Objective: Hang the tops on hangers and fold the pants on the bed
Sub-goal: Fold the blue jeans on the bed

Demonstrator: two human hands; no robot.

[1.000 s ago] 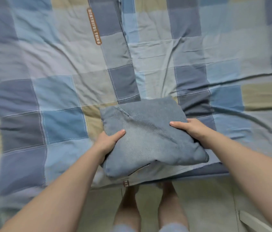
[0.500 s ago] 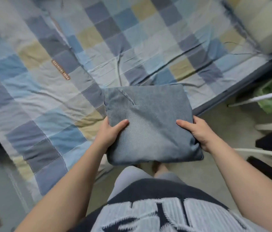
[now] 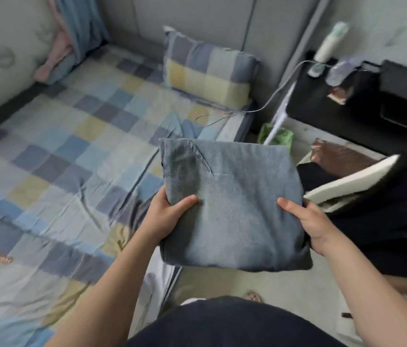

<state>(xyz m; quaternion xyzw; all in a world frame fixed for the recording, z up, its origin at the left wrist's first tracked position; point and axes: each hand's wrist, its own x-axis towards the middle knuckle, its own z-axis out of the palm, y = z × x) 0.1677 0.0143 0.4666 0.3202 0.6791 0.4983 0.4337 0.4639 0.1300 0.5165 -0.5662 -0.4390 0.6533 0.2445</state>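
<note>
A folded pair of faded blue denim pants [image 3: 232, 204] is held flat in the air, over the bed's right edge and the floor. My left hand [image 3: 167, 216] grips its left side, thumb on top and fingers underneath. My right hand [image 3: 310, 221] grips the right side the same way. The bed [image 3: 59, 151], covered in a blue, grey and yellow checked sheet, lies to the left of the pants.
A checked pillow [image 3: 207, 71] leans on the headboard. A dark nightstand [image 3: 362, 101] with a bottle and a cable stands at the right. Dark clothing and white rack bars [image 3: 347, 181] lie right of the pants, with a green item [image 3: 277, 136] on the floor.
Both hands lifted the folded pants off the bed and carried them rightward. The view swung right toward the pillow, nightstand and rack.
</note>
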